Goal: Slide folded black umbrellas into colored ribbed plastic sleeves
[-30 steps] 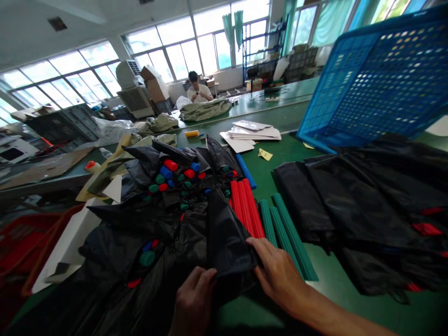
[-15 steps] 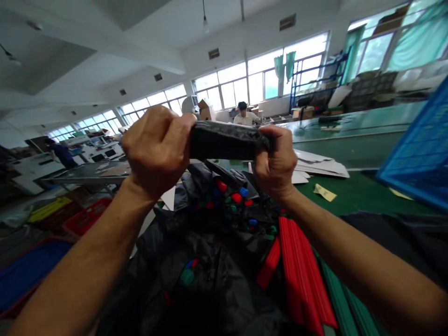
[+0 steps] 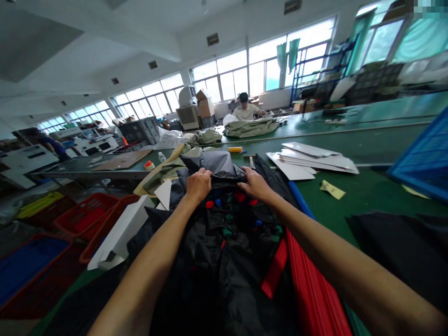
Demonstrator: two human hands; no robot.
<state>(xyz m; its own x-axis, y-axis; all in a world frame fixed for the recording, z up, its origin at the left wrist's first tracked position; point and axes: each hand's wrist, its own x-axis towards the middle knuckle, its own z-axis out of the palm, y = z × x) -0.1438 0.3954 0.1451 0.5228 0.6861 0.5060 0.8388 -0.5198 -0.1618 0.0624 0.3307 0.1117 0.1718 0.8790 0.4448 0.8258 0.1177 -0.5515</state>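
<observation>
Both my hands rest at the far end of a heap of black nylon fabric [image 3: 224, 275]. My left hand [image 3: 199, 185] and my right hand [image 3: 255, 183] grip a dark grey fold of that fabric [image 3: 213, 164], their fingers curled over it. Red, blue and green plastic caps [image 3: 229, 200] sit among the folds beneath my hands, partly hidden. Red plastic strips [image 3: 311, 289] lie by my right forearm, and a blue plastic strip [image 3: 301, 200] lies beyond them.
The green workbench [image 3: 353, 196] holds a stack of white sheets [image 3: 315, 158] and a yellow note [image 3: 332, 189]. A blue perforated crate [image 3: 423, 158] stands at the right edge. Red and blue crates [image 3: 84, 214] sit on the floor at left. A seated co-worker [image 3: 246, 108] works at the far bench.
My hands have dropped from high in front of me down to the heap, and the black fabric roll they held now lies as a fold there. The view has tilted slightly.
</observation>
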